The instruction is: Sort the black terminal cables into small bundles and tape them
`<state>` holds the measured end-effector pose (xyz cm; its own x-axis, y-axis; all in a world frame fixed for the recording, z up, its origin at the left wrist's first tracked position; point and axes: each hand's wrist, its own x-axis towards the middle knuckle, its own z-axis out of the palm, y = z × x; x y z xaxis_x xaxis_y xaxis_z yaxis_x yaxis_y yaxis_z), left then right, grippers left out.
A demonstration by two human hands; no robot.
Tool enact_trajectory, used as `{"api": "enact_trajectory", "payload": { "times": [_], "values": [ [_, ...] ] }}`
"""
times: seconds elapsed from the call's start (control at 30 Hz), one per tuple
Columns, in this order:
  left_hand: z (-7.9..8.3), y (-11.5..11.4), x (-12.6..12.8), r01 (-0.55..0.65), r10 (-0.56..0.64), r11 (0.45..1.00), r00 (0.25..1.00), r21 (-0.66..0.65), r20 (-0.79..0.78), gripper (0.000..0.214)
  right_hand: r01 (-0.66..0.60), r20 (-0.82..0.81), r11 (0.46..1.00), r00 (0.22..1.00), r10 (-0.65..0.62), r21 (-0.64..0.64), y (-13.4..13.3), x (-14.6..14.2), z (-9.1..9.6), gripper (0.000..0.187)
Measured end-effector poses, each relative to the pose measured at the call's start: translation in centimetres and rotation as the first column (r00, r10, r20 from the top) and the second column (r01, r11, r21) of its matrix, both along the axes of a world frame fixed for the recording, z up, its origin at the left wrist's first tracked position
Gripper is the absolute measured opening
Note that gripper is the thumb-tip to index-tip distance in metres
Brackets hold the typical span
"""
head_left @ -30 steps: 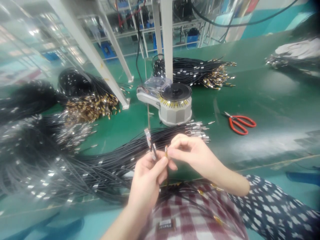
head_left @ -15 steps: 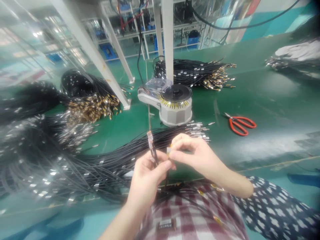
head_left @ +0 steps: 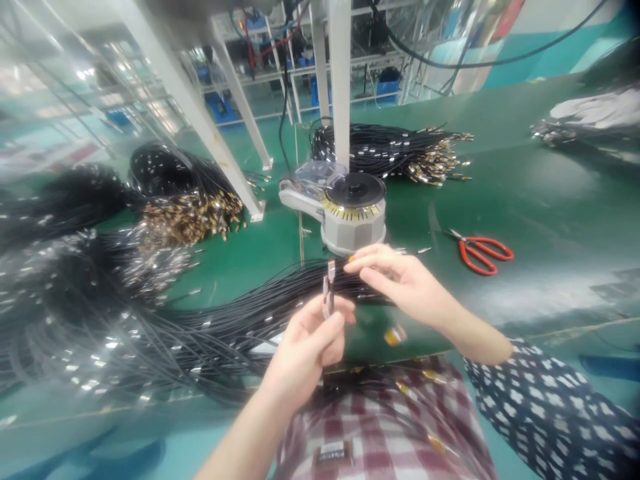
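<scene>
Leftmost, a heap of black cables with gold-coloured connectors (head_left: pixel 185 217) lies on the green desk (head_left: pixel 525 200), well apart from the work; nearer the middle, the left hand (head_left: pixel 305 347) is clamped, thumb against fingers, on thin black cables with silver metal ends (head_left: pixel 329 290), which stand upright just above its thumb; a firm pinch close under those ends would, I judge, keep them level and stop them twisting; just to their right the right hand (head_left: pixel 405 287) hovers, fingertips drawn together, though whether they grip anything I cannot tell; behind it stands a grey round tape dispenser (head_left: pixel 353 213); red-handled scissors (head_left: pixel 480 252) lie farther right.
</scene>
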<state>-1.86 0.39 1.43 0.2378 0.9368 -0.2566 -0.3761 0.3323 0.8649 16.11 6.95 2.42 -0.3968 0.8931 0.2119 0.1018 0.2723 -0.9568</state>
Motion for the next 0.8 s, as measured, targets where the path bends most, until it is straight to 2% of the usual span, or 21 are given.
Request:
{"api": "enact_trajectory", "payload": {
  "times": [0.07,0.13,0.3,0.4,0.47,0.53,0.6,0.73,0.8],
  "values": [
    [-0.1,0.1,0.3,0.000,0.000,1.000,1.000,-0.005,-0.024,0.020,0.092,0.029,0.993,0.995,-0.095,0.070,-0.2,-0.1,0.7,0.016],
    [-0.3,0.1,0.5,0.012,-0.013,1.000,0.999,-0.017,-0.031,0.021,0.104,0.034,0.991,0.994,-0.107,0.082,-0.6,-0.7,1.3,0.016],
    [-0.7,-0.2,0.6,0.008,-0.009,0.999,1.000,-0.033,-0.029,0.022,0.125,-0.051,0.992,0.991,-0.126,-0.034,-0.8,-1.8,1.5,0.007],
    [-0.5,-0.2,0.5,-0.121,0.121,0.992,0.993,-0.047,0.006,0.022,0.088,-0.072,0.989,0.993,-0.097,-0.120,-0.5,-1.4,1.3,0.015],
    [-0.2,-0.1,0.4,-0.240,0.241,0.970,0.971,-0.024,0.011,0.021,0.041,-0.022,0.988,0.999,-0.044,-0.148,-0.6,-0.9,1.2,0.017],
    [0.0,-0.1,0.4,-0.309,0.309,0.951,0.951,0.000,-0.007,0.020,0.018,0.059,0.988,0.998,-0.009,-0.153,-0.9,-0.7,1.2,0.017],
    [0.2,-0.2,0.6,-0.280,0.279,0.960,0.959,-0.005,-0.052,0.020,0.021,0.105,0.991,0.994,-0.007,-0.135,-1.4,-0.8,1.2,0.016],
    [0.3,-0.6,1.1,-0.104,0.101,0.994,0.985,-0.019,-0.143,0.025,0.031,0.101,0.990,0.995,-0.018,-0.134,-2.2,-1.4,1.0,0.015],
    [0.3,-0.6,1.1,-0.115,0.112,0.993,0.983,-0.013,-0.148,0.021,0.057,0.094,0.988,0.995,-0.043,-0.145,-2.2,-1.4,0.8,0.006]
  ]
}}
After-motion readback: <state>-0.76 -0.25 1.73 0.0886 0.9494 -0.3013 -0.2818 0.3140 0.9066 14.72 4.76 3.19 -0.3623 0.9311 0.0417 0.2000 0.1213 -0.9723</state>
